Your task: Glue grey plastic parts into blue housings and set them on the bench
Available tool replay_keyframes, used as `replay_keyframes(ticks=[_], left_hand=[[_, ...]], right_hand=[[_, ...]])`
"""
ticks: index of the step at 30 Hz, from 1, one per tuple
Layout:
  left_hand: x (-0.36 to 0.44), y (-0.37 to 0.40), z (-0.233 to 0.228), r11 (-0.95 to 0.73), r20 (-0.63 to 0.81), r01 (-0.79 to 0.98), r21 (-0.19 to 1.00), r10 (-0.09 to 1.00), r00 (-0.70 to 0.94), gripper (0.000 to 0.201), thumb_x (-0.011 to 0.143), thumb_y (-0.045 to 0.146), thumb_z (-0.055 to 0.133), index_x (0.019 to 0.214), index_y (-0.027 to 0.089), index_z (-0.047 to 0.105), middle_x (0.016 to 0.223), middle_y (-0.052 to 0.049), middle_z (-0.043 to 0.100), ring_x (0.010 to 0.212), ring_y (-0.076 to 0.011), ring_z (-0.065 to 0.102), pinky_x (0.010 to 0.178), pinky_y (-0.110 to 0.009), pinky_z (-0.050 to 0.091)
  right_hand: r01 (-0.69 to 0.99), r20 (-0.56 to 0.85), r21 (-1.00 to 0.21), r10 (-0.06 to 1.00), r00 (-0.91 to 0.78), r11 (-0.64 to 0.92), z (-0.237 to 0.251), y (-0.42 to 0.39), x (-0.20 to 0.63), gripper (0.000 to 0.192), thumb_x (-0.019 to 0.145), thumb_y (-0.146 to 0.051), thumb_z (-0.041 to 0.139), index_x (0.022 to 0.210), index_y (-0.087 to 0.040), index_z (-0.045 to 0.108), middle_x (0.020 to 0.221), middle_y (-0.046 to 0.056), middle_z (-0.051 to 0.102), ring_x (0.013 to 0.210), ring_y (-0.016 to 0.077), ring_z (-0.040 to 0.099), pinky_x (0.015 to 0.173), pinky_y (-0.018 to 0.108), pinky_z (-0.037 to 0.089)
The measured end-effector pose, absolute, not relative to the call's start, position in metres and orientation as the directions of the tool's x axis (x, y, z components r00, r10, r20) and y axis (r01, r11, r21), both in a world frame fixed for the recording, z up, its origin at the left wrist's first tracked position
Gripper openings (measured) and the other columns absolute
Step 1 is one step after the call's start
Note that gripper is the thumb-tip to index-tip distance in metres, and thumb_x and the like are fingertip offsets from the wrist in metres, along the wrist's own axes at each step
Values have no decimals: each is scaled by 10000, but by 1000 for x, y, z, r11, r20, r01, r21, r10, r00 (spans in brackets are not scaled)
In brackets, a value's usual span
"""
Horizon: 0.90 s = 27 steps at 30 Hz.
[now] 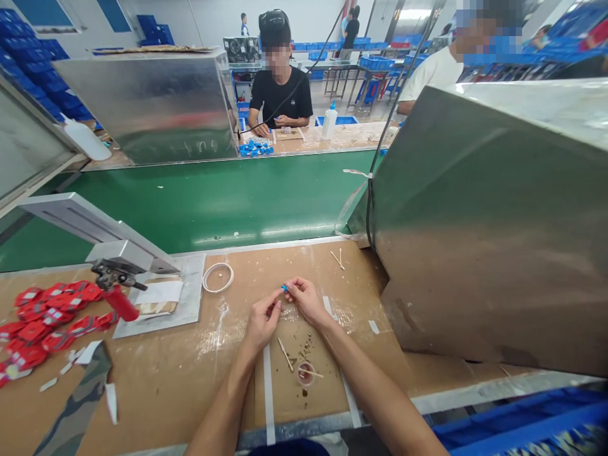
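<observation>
My right hand pinches a small blue piece over the cardboard-covered bench. With its index fingertip at the piece, my left hand has its fingers bent and close together; whether it also grips the piece I cannot tell. Below the hands stands a small clear cup of reddish-brown content, with a cotton swab lying across it. Another swab lies to its left. Tiny dark bits are scattered on the cardboard between the forearms.
At left are red pieces, a metal press with a red handle and a camouflage strip. A tape roll lies nearby. A large metal box bounds the right. Beyond the green belt, a person sits working.
</observation>
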State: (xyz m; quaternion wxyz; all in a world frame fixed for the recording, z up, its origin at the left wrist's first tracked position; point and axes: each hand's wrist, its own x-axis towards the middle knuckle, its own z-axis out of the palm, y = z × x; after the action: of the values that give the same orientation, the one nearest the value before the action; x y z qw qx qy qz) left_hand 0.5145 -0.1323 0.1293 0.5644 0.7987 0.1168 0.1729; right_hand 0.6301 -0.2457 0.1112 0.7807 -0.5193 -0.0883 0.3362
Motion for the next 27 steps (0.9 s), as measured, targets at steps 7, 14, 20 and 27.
replay_keyframes(ticks=[7, 14, 20, 27], left_hand=[[515, -132, 127, -364, 148, -7, 931, 362, 920, 427, 957, 370, 565, 1273, 136, 732, 846, -86, 750, 712, -184, 663, 706, -294, 549], [515, -133, 123, -273, 52, 52, 960, 363, 930, 487, 936, 410, 600, 1302, 105, 701, 742, -44, 695, 650, -161, 622, 647, -271, 526], [516, -134, 124, -124, -53, 103, 987, 354, 934, 565, 897, 477, 651, 1289, 70, 682, 713, -19, 644, 675, -153, 611, 677, -266, 508], [519, -127, 127, -120, -10, 58, 991, 365, 931, 479, 898, 486, 655, 1171, 101, 739, 758, -45, 681, 710, -165, 620, 696, -279, 501]], right_hand=[[-427, -207, -867, 592, 779, 257, 111, -244, 630, 532, 599, -666, 885, 774, -202, 693, 641, -27, 654, 554, 99, 536, 556, 243, 407], [-401, -181, -881, 602, 778, 253, 111, -243, 630, 540, 630, -688, 858, 759, -197, 673, 612, -29, 628, 535, 99, 516, 539, 241, 384], [-358, -158, -906, 604, 781, 227, 109, -245, 628, 520, 659, -677, 843, 747, -197, 662, 612, -38, 613, 529, 97, 507, 533, 241, 379], [-337, -146, -914, 592, 792, 225, 110, -242, 623, 515, 652, -682, 839, 737, -204, 666, 606, -35, 629, 529, 107, 524, 538, 248, 403]])
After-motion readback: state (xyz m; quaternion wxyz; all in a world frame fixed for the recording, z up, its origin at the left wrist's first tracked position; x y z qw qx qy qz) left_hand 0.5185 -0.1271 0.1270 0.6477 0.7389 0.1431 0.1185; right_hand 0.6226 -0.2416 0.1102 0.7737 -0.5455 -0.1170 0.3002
